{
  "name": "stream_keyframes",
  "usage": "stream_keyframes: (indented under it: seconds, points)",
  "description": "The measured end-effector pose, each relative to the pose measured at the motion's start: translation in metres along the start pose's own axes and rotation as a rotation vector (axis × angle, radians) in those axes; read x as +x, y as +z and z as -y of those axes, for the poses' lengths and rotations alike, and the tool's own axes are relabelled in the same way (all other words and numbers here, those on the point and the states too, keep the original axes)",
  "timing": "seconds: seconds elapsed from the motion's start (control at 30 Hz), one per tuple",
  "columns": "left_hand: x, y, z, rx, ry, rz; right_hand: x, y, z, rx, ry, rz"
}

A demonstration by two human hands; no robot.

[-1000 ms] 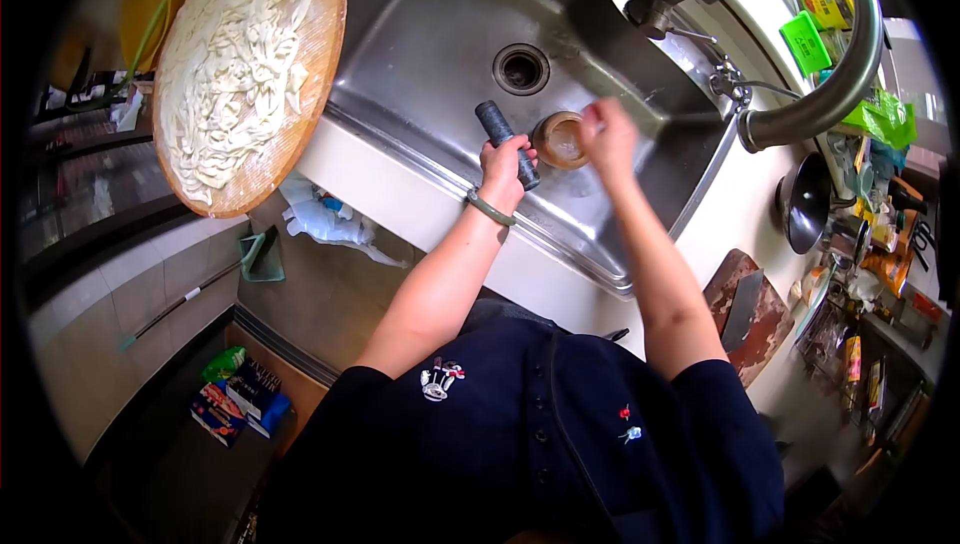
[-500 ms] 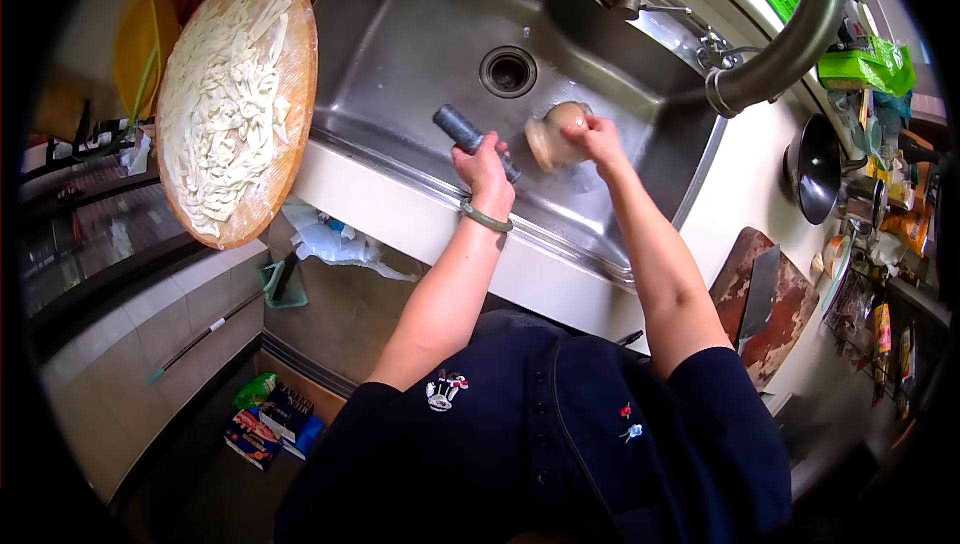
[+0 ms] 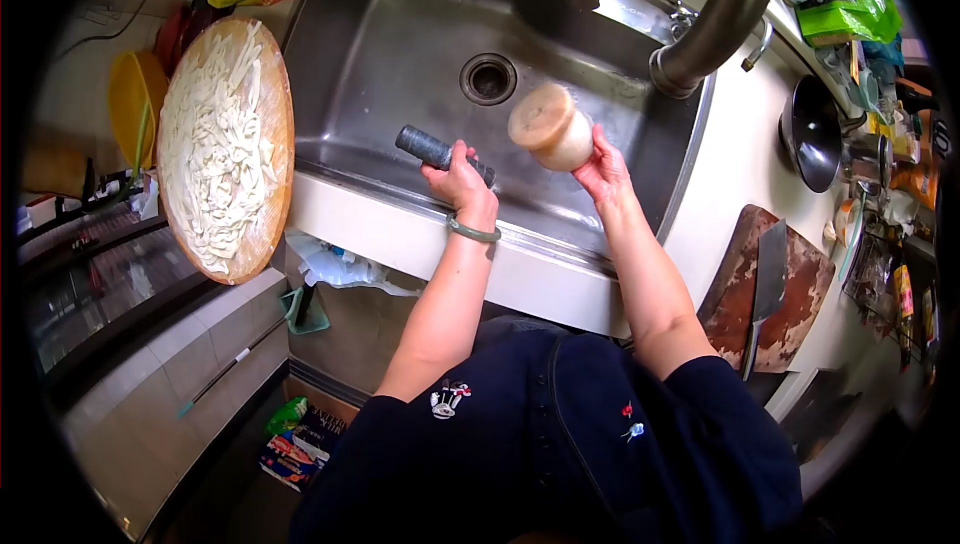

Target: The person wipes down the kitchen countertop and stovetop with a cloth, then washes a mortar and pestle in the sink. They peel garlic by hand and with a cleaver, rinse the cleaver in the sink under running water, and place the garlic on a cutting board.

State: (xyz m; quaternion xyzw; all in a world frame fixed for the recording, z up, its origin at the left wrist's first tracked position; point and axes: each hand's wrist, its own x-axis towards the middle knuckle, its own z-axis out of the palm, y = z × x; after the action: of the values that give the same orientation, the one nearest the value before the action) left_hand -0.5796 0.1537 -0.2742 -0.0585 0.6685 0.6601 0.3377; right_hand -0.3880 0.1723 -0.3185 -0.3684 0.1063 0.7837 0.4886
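Holding a pale beige, round-bodied vessel, the right hand has its grip clamped on the lower right side. A second ago the vessel sat mouth-up in the grey stainless-steel sink; now it appears lifted and turned over the basin, near the round metal drain. That leaves its side and one flat tan end exposed; whether this end is foot or mouth, I cannot tell. The left hand keeps its grip wrapped around a dark grey, stone-like cylinder. Lettering on the dark blue printed boxes below and the bright green plastic package is too small to read.
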Motion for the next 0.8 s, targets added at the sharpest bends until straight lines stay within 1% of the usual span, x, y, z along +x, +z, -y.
stream_keyframes:
  seconds: [0.03,0.1,0.13,0.17,0.23,0.27,0.3,0.33,0.37,0.4,0.43,0.47,0.5,0.57,0.6,0.63,0.7,0.73,0.8]
  points:
    - [0.0,0.0,0.001,0.001,0.003,-0.013,0.002,0.0,0.003,0.002,-0.004,0.0]
    - [-0.001,0.0,0.001,0.001,-0.013,0.005,0.006,0.005,0.008,-0.533,-0.104,0.041]
    - [-0.001,0.001,0.0,0.0,-0.027,0.021,0.008,0.008,0.002,-0.704,-0.157,0.027]
    - [0.0,0.001,0.002,-0.002,-0.025,0.02,0.011,0.008,-0.005,-0.924,-0.254,-0.014]
    - [0.002,-0.001,0.005,-0.021,-0.088,0.078,0.016,0.005,-0.019,-1.576,-0.555,-0.119]
    - [0.005,-0.003,0.007,-0.017,-0.085,0.071,0.006,0.018,-0.027,-1.747,-0.685,-0.146]
    - [0.008,-0.004,0.008,-0.067,-0.154,0.165,0.007,0.016,-0.029,-1.745,-0.675,-0.143]
    - [0.01,-0.007,0.011,-0.116,-0.224,0.257,0.008,0.011,-0.032,-1.896,-0.805,-0.044]
    - [0.01,-0.009,0.011,-0.112,-0.223,0.247,0.009,0.006,-0.033,-2.042,-0.939,0.066]
    - [0.01,-0.008,0.011,-0.18,-0.3,0.312,0.013,-0.001,-0.036,-2.063,-1.055,0.115]
    - [0.009,-0.008,0.012,-0.25,-0.376,0.378,0.014,-0.007,-0.038,-2.063,-1.051,0.123]
    - [0.007,-0.007,0.009,-0.262,-0.399,0.452,0.014,-0.01,-0.039,-2.097,-1.103,0.175]
    - [0.004,-0.006,0.007,-0.261,-0.397,0.447,0.014,-0.013,-0.041,-2.128,-1.154,0.227]
    - [-0.001,-0.004,0.003,-0.401,-0.544,0.575,0.013,-0.017,-0.045,-2.176,-1.134,0.243]
    - [-0.001,-0.004,0.002,-0.41,-0.597,0.618,0.012,-0.018,-0.047,-2.226,-1.117,0.256]
    - [-0.002,-0.004,0.002,-0.408,-0.596,0.618,0.013,-0.02,-0.048,-2.224,-1.117,0.255]
    - [0.001,-0.004,0.004,-0.492,-0.739,0.696,0.013,-0.021,-0.048,-2.315,-0.942,0.301]
    - [0.005,-0.005,0.006,-0.491,-0.737,0.701,0.012,-0.021,-0.046,-2.313,-0.948,0.298]
    - [0.013,-0.008,0.012,-0.562,-0.875,0.741,0.002,-0.01,-0.037,-2.174,-0.933,0.307]
